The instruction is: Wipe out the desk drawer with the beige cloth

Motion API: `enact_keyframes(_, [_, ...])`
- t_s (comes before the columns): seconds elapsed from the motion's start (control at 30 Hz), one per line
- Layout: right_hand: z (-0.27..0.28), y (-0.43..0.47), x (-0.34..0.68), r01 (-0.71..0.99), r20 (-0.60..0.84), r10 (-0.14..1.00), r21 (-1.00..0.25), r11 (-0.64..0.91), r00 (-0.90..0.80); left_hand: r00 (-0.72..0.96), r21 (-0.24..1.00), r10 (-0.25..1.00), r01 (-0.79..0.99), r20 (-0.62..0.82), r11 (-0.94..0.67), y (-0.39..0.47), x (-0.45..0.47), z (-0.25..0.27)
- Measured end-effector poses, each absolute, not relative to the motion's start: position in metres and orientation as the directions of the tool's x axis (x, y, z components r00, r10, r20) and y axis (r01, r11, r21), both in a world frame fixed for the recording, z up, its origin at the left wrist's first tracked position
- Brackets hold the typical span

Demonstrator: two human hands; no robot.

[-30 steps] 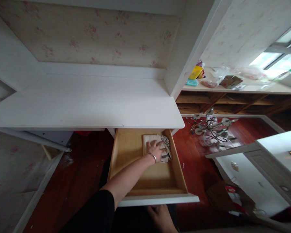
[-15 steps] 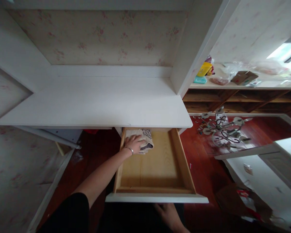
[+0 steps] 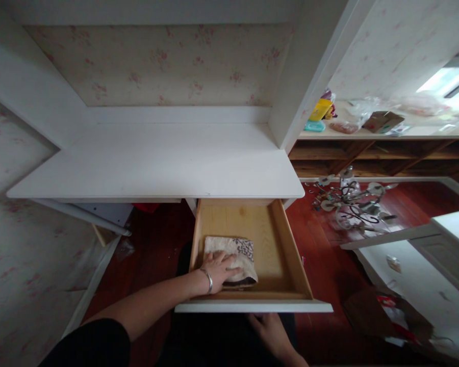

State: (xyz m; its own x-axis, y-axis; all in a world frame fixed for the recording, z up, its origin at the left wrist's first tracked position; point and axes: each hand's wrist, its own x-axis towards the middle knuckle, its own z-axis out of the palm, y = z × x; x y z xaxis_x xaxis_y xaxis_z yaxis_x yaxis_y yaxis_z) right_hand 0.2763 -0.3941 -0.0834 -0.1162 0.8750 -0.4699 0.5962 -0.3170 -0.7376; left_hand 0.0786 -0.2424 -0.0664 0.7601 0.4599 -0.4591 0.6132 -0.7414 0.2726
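The left hand (image 3: 219, 267) lies flat on a folded cloth (image 3: 233, 253), fingers spread and pressing down on it rather than gripping it, a bangle (image 3: 209, 281) on the wrist, and the cloth sits at the near left corner of the open drawer (image 3: 290, 255), close to the front panel and the left wall. To wipe the wooden floor well from here, the person would likely do best keeping the palm flat so the cloth stays folded, and working right into the corner where the floor meets the front wall. The right hand (image 3: 270, 331) is low under the drawer's white front, partly hidden; it seems to steady the drawer from beneath, but whether its fingers are curled or loose cannot be told. As for containers: the drawer holds only the cloth, pale with a dark patterned patch on its right end, the rest of the wood bare. Above, the white desktop (image 3: 156, 163) carries nothing in view. Off to the right, a shelf (image 3: 424, 136) holds a yellow packet (image 3: 320, 109), a brown box (image 3: 382, 121) and clear plastic bags, and a metal light fitting (image 3: 352, 206) lies on the red floor
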Motion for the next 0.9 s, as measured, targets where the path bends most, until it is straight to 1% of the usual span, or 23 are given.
enact_keyframes(0.17, [-0.087, -0.394, 0.277, 0.597, -0.435, 0.892, -0.750, -0.284, -0.123, 0.782, 0.239, 0.510, 0.605, -0.360, -0.759, -0.232, 0.080, -0.075])
enact_keyframes(0.33, [-0.083, -0.393, 0.276, 0.589, -0.427, 0.895, -0.759, -0.277, -0.129, 0.810, 0.239, 0.514, 0.579, -0.283, -0.780, -0.207, 0.090, -0.080])
enact_keyframes(0.63, [-0.083, -0.394, 0.277, 0.556, -0.409, 0.901, -0.786, -0.270, -0.141, 0.736, 0.105, 0.655, 0.675, -0.170, -0.731, -0.175, 0.126, -0.070])
enact_keyframes(0.7, [-0.084, -0.394, 0.278, 0.557, -0.421, 0.895, -0.783, -0.277, -0.147, 0.682, 0.061, 0.713, 0.728, -0.164, -0.682, -0.173, 0.130, -0.073])
enact_keyframes(0.8, [-0.085, -0.394, 0.279, 0.544, -0.424, 0.893, -0.790, -0.283, -0.151, 0.525, -0.007, 0.834, 0.846, -0.169, -0.534, -0.170, 0.132, -0.077])
enact_keyframes(0.83, [-0.085, -0.394, 0.279, 0.540, -0.421, 0.894, -0.794, -0.280, -0.155, 0.470, -0.003, 0.867, 0.879, -0.167, -0.477, -0.169, 0.131, -0.077])
enact_keyframes(0.9, [-0.086, -0.394, 0.280, 0.540, -0.412, 0.896, -0.798, -0.268, -0.163, 0.370, 0.067, 0.915, 0.929, -0.159, -0.364, -0.165, 0.129, -0.077])
